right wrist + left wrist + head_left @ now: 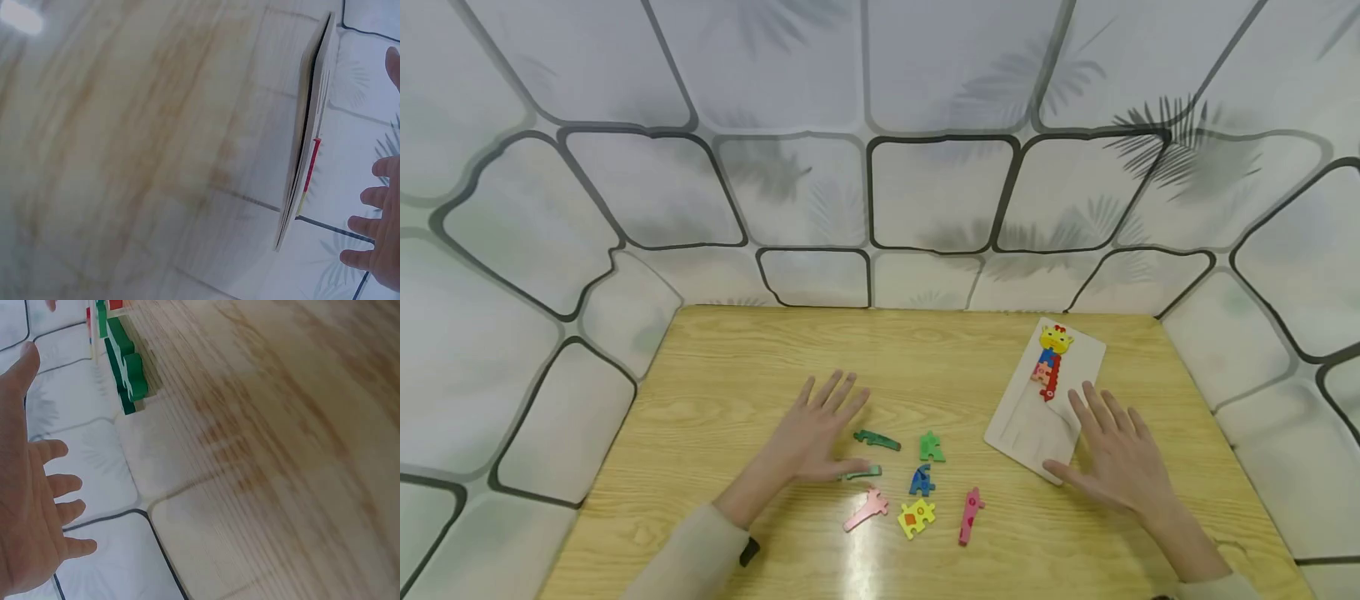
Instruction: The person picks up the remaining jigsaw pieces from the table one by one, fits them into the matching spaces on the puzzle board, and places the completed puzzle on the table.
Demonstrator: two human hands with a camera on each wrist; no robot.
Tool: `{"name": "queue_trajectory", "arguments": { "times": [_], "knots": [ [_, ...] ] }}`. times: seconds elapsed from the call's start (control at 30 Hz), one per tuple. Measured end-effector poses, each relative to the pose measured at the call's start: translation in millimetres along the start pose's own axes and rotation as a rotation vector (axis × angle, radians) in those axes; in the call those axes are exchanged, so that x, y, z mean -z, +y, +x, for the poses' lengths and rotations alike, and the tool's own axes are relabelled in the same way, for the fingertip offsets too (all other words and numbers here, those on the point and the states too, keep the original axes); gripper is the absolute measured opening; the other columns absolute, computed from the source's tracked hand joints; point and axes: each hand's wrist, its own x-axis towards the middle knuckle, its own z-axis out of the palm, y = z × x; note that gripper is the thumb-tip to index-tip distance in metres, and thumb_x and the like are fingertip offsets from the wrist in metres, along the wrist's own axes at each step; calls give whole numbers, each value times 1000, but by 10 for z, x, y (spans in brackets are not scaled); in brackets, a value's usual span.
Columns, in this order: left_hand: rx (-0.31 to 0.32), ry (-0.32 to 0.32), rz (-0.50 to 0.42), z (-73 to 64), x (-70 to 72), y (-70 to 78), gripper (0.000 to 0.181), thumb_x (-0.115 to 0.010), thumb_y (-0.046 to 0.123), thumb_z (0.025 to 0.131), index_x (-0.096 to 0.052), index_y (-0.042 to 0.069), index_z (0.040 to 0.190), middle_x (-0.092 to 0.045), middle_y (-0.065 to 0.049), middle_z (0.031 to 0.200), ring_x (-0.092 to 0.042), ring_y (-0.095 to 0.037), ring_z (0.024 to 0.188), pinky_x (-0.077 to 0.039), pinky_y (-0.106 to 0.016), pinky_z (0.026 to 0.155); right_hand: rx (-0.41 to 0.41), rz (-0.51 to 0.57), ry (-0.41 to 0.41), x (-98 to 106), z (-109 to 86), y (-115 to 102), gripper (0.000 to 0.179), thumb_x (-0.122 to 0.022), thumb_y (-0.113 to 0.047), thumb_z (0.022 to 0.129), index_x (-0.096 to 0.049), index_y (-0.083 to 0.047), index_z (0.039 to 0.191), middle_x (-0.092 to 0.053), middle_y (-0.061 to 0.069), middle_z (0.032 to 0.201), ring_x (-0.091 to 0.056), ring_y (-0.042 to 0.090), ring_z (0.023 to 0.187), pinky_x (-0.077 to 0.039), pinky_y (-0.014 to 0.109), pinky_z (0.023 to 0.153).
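My left hand (816, 437) is spread, palm down, left of several loose puzzle pieces. Its thumb overlaps a pale green piece (868, 472) in the head view; whether they touch I cannot tell. A dark green piece (877, 440) lies just beyond the thumb. My right hand (1120, 458), fingers also spread and holding nothing, is at the right edge of a wooden puzzle board (1015, 425), covering its near right corner region. On the board sit a yellow giraffe-head piece (1056, 339), a blue piece (1046, 358), a pink piece (1041, 373) and a red strip (1052, 379).
Between the hands lie a green piece (931, 447), a blue arched piece (922, 480), a yellow piece (917, 518), a light pink piece (867, 510) and a magenta piece (972, 517). The wooden table (760, 350) meets patterned walls (940, 192) at the back and sides.
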Motion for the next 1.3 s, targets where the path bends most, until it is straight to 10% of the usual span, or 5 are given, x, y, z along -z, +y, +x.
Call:
{"name": "queue_trajectory", "arguments": {
  "times": [1.3],
  "knots": [
    [-371,-179,87,836,-126,767,103,-39,89,92,-26,23,169,-26,-9,176,-23,-31,165,-23,-55,133,-65,14,-242,-121,93,406,103,-57,-73,95,-33,-1,163,-33,30,168,-37,56,148,-32,73,118]
  ]
}}
